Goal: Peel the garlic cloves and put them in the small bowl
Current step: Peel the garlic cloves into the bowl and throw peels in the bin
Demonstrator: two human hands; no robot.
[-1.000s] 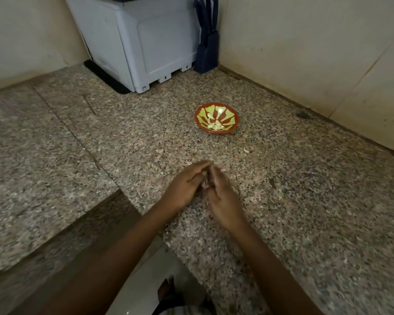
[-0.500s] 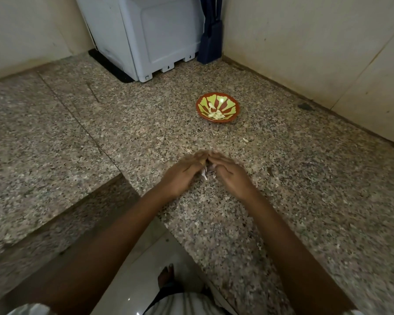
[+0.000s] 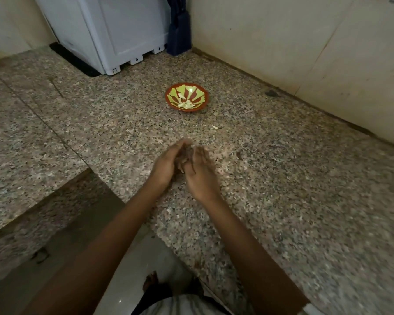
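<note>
Head camera looks down on a speckled granite counter (image 3: 293, 201), and I see both hands meeting above it, not far from its front edge. The left hand (image 3: 166, 165) is cupped, its fingers bent toward the right hand (image 3: 201, 178), and the two touch at the fingers. This part of the picture is smeared by motion. I cannot tell if either hand grasps a clove or a piece of skin, or if they are only pressed against each other.

The small bowl (image 3: 203, 100) stands on the counter beyond the hands, well apart from them. It has a red-brown rim and a yellow-green and red pattern inside. Some peeled garlic cloves (image 3: 185, 105) lie in it, pale, gathered on the side nearer to me. Between the bowl and the hands, a little to the right, one small pale piece (image 3: 215, 127) lies on the stone. It is too small for me to say if it is a clove or only skin.

At the back a white appliance (image 3: 105, 32) stands on a dark mat (image 3: 75, 61). Just beside it, in the corner against the wall (image 3: 271, 37), is a dark blue holder (image 3: 179, 35). At the bottom of the view, below the counter edge, a bare foot (image 3: 151, 280) rests on a pale floor (image 3: 127, 269).
</note>
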